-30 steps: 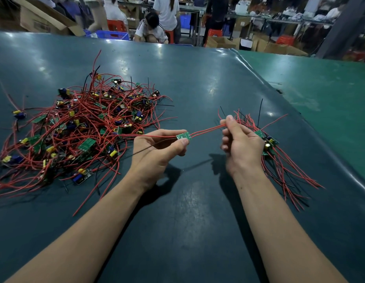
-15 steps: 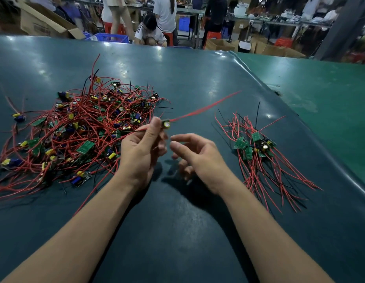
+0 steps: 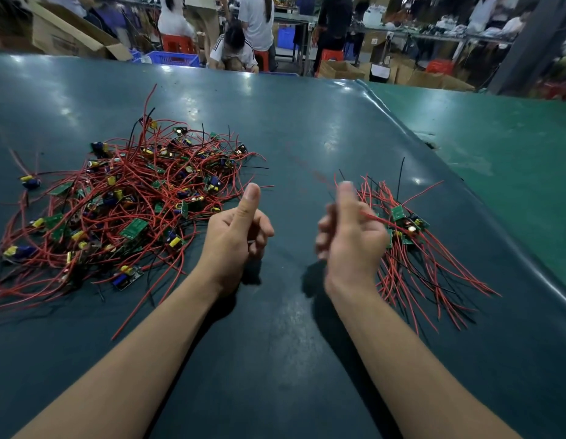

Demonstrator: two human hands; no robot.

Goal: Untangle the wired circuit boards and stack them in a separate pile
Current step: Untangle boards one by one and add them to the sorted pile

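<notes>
Right hand, centre-right of the frame: blurred, fingers curled, thumb raised; it appears to pinch a thin red wire that runs rightward toward the small sorted pile of green circuit boards with red leads. Whether a board hangs on that wire cannot be told (the hand hides its near end).

Left hand, centre of the frame: fingers loosely curled, thumb up, holding nothing visible. It sits just beside the right edge of the large tangled heap of green boards, yellow and blue components and red wires, which fills the middle left.

Governing relation: the sorted pile lies immediately right of the right hand, its leads fanned toward the lower right, long axis running from upper left to lower right. The right hand is plainly the nearer one to it; the left is nearer the tangle. In my judgement, the piece in hand should be laid along that same axis, and the left hand is placed to draw the next board.

Surface: dark teal matte desk, glossy in patches, with a lighter green surface adjoining at upper right.

Room: a workshop along the top edge, with cardboard boxes, blue crates and several people.
</notes>
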